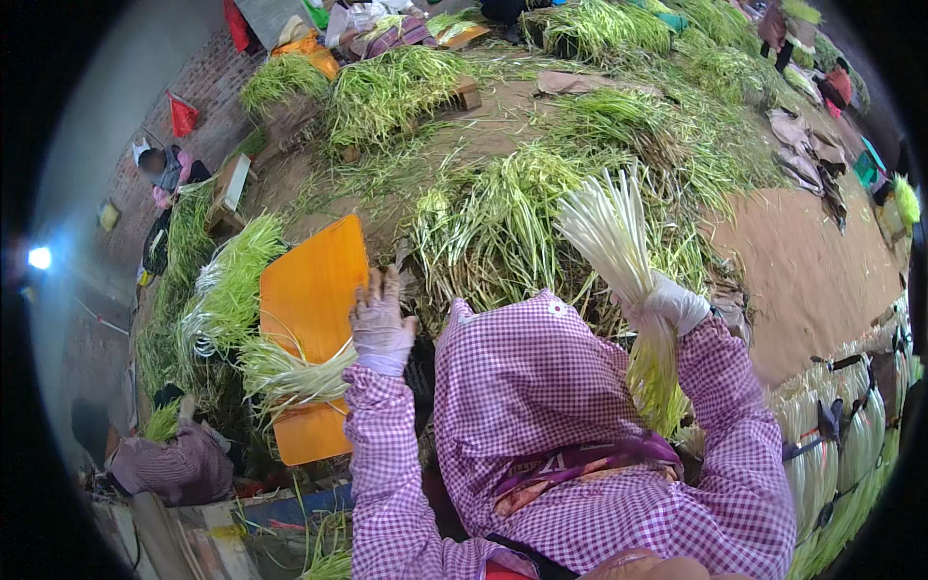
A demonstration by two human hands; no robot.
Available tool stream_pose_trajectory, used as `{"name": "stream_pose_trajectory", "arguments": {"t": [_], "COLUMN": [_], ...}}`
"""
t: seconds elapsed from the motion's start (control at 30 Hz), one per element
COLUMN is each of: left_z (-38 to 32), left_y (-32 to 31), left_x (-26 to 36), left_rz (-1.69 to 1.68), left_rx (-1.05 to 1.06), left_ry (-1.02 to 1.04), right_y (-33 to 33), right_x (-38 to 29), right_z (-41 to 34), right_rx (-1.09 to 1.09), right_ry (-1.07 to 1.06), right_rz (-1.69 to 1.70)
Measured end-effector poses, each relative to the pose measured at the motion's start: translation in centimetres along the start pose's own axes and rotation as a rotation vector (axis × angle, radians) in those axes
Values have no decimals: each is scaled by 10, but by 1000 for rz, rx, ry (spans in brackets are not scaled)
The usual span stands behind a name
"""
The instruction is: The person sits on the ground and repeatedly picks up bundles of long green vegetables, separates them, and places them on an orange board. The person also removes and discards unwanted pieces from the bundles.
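My right hand [658, 303], in a white glove, grips an upright bunch of white-stemmed stalks [612, 225] that look like blanched garlic chives. Their white ends fan out above the fist, while yellow-green leaves hang below it. My left hand [380, 319], wrapped in white with bare fingertips, reaches over the right edge of an orange board [315, 283]. Its fingers are spread and hold nothing; whether they touch the board I cannot tell. A smaller bunch of stalks [301, 373] lies across the board beside my left wrist. Purple checked cloth [536, 370] covers my lap.
A large heap of green stalks [500, 217] lies before my knees. Another pile [235, 283] stands left of the board. Tied bundles [819, 442] line the right side by a brown sheet [812, 268]. A person [174, 464] sits at lower left; others work farther back.
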State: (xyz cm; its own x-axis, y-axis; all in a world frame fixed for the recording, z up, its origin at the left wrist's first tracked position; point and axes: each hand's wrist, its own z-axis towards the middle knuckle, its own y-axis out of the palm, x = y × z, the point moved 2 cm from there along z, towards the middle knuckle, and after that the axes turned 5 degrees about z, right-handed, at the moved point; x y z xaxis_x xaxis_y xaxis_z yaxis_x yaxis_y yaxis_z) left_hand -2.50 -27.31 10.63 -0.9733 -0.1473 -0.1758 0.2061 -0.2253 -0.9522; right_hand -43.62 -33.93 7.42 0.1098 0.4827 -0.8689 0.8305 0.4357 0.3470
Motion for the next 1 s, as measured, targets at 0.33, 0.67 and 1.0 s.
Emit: {"name": "stream_pose_trajectory", "arguments": {"t": [0.33, 0.67, 1.0], "left_z": [-6, -36, -50], "left_y": [9, 1, 5], "left_x": [116, 189, 173], "left_rz": [-1867, -2368, -2440], "left_rx": [7, 80, 73], "left_ry": [113, -138, -310], "right_y": [41, 107, 111], "right_x": [-1, 32, -36], "right_z": [1, 5, 19], "right_rx": [104, -119, -55], "right_ry": [183, -152, -564], "right_rz": [-548, -816, -705]}}
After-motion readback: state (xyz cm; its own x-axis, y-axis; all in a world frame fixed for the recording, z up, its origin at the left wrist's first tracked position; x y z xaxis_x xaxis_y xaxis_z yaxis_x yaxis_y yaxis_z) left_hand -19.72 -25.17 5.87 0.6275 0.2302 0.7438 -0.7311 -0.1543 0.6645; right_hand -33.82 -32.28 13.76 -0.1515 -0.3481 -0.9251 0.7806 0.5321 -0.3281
